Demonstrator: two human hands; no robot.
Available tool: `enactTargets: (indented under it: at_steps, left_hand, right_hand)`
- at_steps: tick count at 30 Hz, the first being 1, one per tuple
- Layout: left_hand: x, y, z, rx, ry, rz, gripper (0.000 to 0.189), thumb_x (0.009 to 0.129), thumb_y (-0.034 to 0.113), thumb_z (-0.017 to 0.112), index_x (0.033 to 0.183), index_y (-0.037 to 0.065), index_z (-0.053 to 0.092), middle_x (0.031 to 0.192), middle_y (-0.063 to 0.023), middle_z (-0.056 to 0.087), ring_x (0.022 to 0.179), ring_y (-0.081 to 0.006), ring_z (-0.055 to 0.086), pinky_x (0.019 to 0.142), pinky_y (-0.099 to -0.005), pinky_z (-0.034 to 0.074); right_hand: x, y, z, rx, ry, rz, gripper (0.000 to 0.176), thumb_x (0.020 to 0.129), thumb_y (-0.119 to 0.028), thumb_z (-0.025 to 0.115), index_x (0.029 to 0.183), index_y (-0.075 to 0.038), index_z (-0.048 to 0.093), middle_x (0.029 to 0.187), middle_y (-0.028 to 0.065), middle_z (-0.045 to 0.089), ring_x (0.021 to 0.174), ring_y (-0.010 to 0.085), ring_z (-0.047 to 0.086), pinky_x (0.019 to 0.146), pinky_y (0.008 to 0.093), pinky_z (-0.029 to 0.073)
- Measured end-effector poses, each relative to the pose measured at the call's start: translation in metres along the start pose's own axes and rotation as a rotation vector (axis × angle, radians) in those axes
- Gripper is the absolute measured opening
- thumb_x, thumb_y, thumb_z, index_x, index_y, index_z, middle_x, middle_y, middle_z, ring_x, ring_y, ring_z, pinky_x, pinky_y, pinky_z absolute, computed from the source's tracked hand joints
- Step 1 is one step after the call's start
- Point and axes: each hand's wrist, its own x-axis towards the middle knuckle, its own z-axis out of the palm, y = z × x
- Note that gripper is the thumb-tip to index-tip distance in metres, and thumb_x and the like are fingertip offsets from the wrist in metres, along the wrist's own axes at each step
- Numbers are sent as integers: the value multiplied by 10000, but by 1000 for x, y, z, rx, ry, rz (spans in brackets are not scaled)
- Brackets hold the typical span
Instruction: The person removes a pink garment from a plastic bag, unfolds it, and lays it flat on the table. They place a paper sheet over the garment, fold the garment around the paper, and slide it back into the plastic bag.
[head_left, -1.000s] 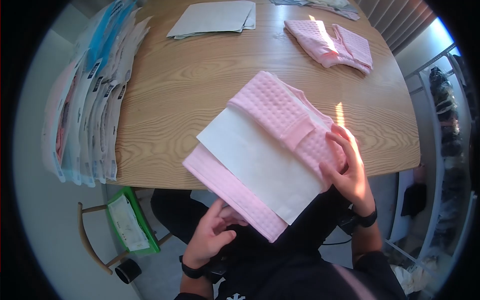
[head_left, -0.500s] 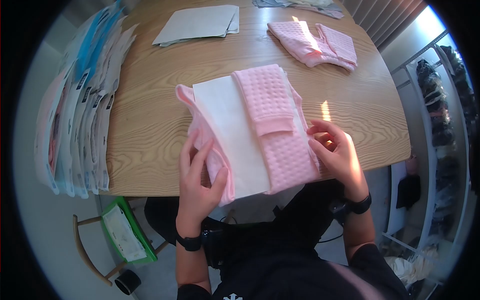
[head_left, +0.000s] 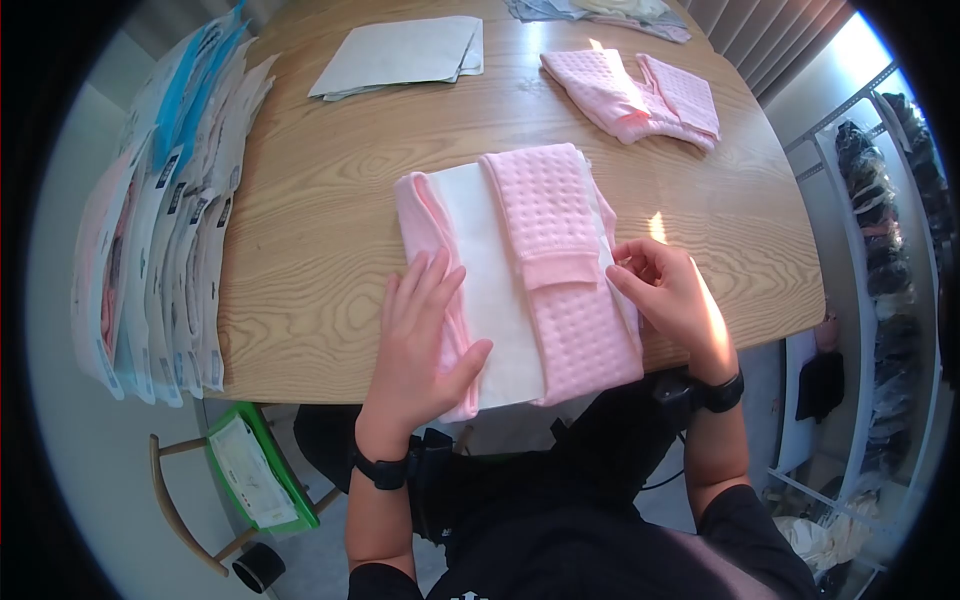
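Note:
A pink quilted top point(head_left: 583, 345) lies at the table's near edge, folded around a white sheet of card point(head_left: 497, 330). Its right side is turned in over the card, with a sleeve laid down along it and the ribbed cuff point(head_left: 560, 270) facing me. The left side is a narrower fold. My left hand point(head_left: 415, 340) lies on that left fold, fingers stretched out and thumb apart. At the right edge of the top, my right hand point(head_left: 668, 290) has curled fingers, thumb and forefinger close together on the fabric.
Another folded pink garment point(head_left: 640, 100) lies at the back right. White sheets point(head_left: 400, 55) are stacked at the back, near pale blue clothes point(head_left: 600, 12). Packaged garments point(head_left: 175, 230) stand piled on the left. Below is a chair with a green tray point(head_left: 262, 470); a rack point(head_left: 850, 300) stands at right.
My left hand has moved right and flattened, turning the left side of the top inward over the card. My right thumb and forefinger have come closer together at the right edge.

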Motion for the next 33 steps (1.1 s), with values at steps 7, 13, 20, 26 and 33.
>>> enactTargets:
  at_steps: [7, 13, 20, 26, 33]
  left_hand:
    - [3, -15, 6, -149, 32, -7, 457, 936, 181, 556, 1352, -7, 537, 1489, -232, 458, 1404, -409, 390, 1166, -489, 282]
    - [3, -10, 9, -116, 79, -12, 497, 956, 169, 538, 1408, -31, 486, 1567, -243, 354, 1469, -402, 315, 1194, -465, 249]
    - [2, -11, 9, -150, 78, -27, 559, 952, 189, 554, 1460, -17, 443, 1585, -241, 325, 1489, -410, 271, 1202, -465, 231]
    - [9, 0, 11, 57, -27, -31, 537, 951, 157, 497, 1459, -10, 448, 1581, -245, 323, 1487, -437, 250, 1208, -528, 179]
    - [12, 9, 23, 129, 22, -63, 510, 948, 140, 474, 1436, -5, 473, 1569, -257, 332, 1473, -455, 259, 1196, -587, 163]
  right_hand:
    - [2, 11, 6, 196, -45, -25, 255, 922, -108, 682, 1119, 36, 608, 804, 19, 654, 709, 63, 573, 649, 242, 488]
    - [3, 14, 3, 335, -65, 10, 247, 959, -91, 631, 1185, -1, 589, 844, 10, 657, 711, 49, 573, 625, 222, 469]
    - [4, 9, 0, 298, -100, 121, 170, 948, -104, 651, 1079, 4, 640, 823, 8, 686, 682, 50, 593, 579, 230, 478]
    - [-4, 8, 11, 37, -9, -44, 144, 945, -116, 660, 967, 26, 660, 805, 13, 705, 706, 56, 624, 618, 238, 505]
    - [-9, 4, 6, 282, -50, 151, 161, 959, -129, 653, 973, 31, 645, 769, 10, 685, 670, 42, 590, 587, 214, 469]
